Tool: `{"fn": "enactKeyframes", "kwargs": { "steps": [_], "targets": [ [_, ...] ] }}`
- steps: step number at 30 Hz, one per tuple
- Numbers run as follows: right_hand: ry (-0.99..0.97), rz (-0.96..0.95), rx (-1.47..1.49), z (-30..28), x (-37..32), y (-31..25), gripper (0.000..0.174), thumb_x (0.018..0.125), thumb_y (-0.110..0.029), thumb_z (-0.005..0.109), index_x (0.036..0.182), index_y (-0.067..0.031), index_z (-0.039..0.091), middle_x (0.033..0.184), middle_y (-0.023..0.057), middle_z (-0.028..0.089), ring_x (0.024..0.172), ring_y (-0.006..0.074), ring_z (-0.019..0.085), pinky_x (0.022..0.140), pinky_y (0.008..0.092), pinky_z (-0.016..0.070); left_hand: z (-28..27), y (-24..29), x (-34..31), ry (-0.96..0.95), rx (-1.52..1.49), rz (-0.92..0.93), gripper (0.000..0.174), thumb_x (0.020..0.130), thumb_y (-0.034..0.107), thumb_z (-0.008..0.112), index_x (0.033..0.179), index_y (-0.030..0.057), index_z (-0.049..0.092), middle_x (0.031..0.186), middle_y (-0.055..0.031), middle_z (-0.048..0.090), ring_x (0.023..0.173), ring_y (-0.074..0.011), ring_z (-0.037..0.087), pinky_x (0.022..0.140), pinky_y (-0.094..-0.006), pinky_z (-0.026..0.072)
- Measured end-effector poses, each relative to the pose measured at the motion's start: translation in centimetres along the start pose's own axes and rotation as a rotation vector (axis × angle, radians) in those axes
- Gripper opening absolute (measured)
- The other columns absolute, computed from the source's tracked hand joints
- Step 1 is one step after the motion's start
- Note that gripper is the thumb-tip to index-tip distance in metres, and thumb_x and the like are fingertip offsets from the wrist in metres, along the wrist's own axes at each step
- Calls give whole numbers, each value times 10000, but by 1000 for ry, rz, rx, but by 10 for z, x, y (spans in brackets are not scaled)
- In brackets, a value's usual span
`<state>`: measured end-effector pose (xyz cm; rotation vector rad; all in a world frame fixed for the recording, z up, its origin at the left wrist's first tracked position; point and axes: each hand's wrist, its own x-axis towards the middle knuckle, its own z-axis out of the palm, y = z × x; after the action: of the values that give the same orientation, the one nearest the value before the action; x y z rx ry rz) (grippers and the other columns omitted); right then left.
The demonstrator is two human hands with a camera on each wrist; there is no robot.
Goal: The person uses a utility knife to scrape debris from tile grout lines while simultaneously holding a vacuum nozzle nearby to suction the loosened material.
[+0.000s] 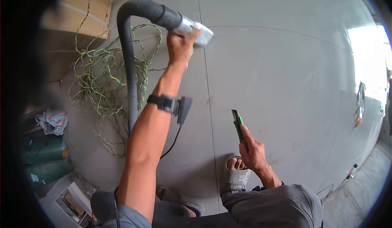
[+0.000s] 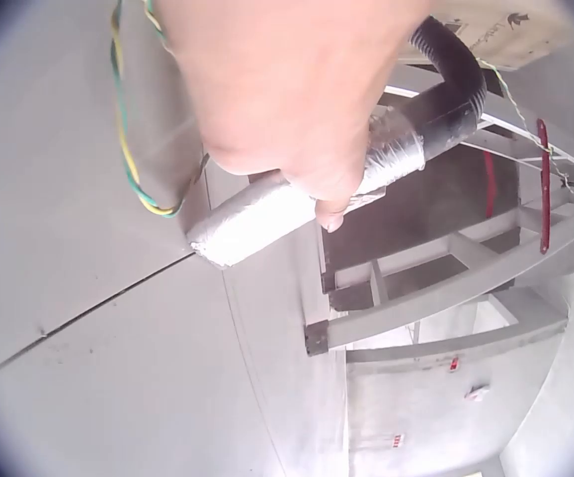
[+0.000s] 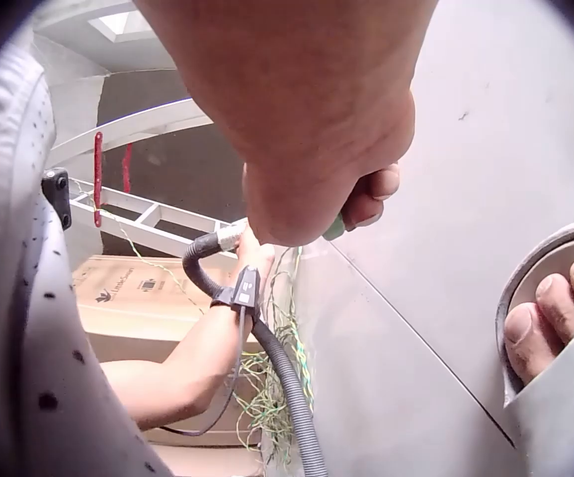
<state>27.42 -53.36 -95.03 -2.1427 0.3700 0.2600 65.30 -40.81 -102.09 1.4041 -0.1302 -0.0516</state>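
Observation:
My left hand (image 1: 179, 48) grips the silver-wrapped nozzle (image 1: 205, 35) of a black corrugated vacuum hose (image 1: 130, 68), arm stretched forward. In the left wrist view the nozzle (image 2: 252, 227) slants down, its end overlapping a dark seam (image 2: 88, 310) between floor tiles. Close to my right foot, my right hand (image 1: 254, 153) holds a green utility knife (image 1: 239, 126), forefinger along its body and blade pointing forward. From the right wrist, most of the knife is hidden behind the hand (image 3: 317, 174); only a bit of green shows.
Tangled yellow-green wire (image 1: 102, 75) lies left of the hose. Cardboard boxes (image 1: 81, 15) stand at the far left, with green packages (image 1: 45, 158) nearer. A sandalled foot (image 1: 237, 171) rests on the tiled floor. Thin cables (image 1: 347, 179) lie at right. A ladder (image 3: 158, 217) lies beyond the boxes.

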Motion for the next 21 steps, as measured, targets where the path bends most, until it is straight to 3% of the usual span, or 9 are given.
{"fn": "enactKeyframes", "kwargs": {
  "steps": [1,2,6,10,13,15,19,21],
  "targets": [
    [17,-7,6,0,0,0,684,866,-44,574,1529,-68,408,852,196,663,681,379,668,625,443,542,-6,6,-23,-70,79,-43,279,806,86,850,1028,21,694,987,-27,705,881,-128,658,840,-300,523],
    [-31,56,31,-4,0,-5,683,865,-23,539,1532,-35,392,949,245,667,737,397,667,693,452,530,-13,12,-47,-139,158,-87,268,811,71,842,1025,15,690,986,-33,705,896,-133,660,850,-297,525],
    [-28,73,33,-7,2,-5,678,862,-18,536,1527,-32,401,922,235,663,722,388,660,683,446,527,-33,36,-128,-205,146,-24,289,823,50,823,1075,-7,692,1021,-46,711,928,-138,664,878,-298,529],
    [-38,27,23,-6,-2,-6,673,859,-16,537,1520,-31,412,906,227,663,720,382,661,680,429,527,-34,31,-92,-237,257,46,285,841,81,814,1070,-36,693,1012,-81,733,917,-148,687,846,-315,549],
    [-44,7,18,-7,-1,-8,669,859,-18,540,1516,-19,414,916,231,665,718,379,660,680,423,527,-23,9,-32,-101,104,-39,242,811,103,841,988,5,707,939,-37,724,857,-125,671,794,-298,538],
    [-22,-17,31,-6,-2,-7,668,859,-19,541,1514,-12,414,923,232,666,715,378,660,679,422,528,-23,6,-19,-92,98,30,273,830,137,840,1039,14,717,984,-16,715,884,-103,653,820,-284,527],
    [14,-17,34,-6,0,-4,675,854,-16,535,1517,-5,407,943,238,671,714,373,660,687,424,527,-43,14,-69,-132,159,-50,290,833,119,835,1063,9,697,1002,-25,709,913,-112,655,839,-289,525],
    [-12,33,53,-6,-1,-4,672,856,-18,531,1517,-3,407,964,245,671,724,371,663,698,418,527,-55,30,-120,-140,25,-208,261,833,82,824,1038,12,678,1019,-48,706,960,-133,657,874,-298,523]
  ]
}}
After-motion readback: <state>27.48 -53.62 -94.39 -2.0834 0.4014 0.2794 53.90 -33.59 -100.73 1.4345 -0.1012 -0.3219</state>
